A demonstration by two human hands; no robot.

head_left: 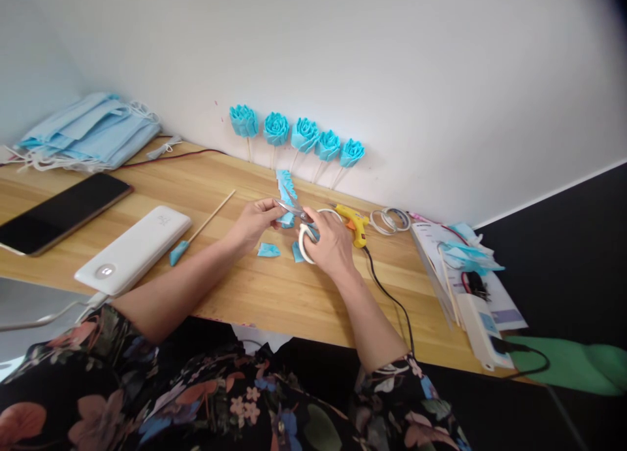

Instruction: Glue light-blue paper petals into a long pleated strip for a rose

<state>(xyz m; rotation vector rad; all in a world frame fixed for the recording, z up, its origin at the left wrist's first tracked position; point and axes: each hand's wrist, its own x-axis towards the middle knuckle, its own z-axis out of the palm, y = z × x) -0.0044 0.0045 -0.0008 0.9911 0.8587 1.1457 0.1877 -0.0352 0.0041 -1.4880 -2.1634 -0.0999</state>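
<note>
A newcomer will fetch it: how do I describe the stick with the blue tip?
On the wooden table, find the white power bank, left of the left hand. Just right of it lies a thin stick, its near end tipped in blue. Unlike the five blue flowers along the wall, it lies flat and bears no open bloom.

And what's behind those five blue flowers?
Behind the blue flowers is a pale wall, with small reddish marks near the leftmost one. The wall directly behind the petals is covered, so I can't see it.
</note>
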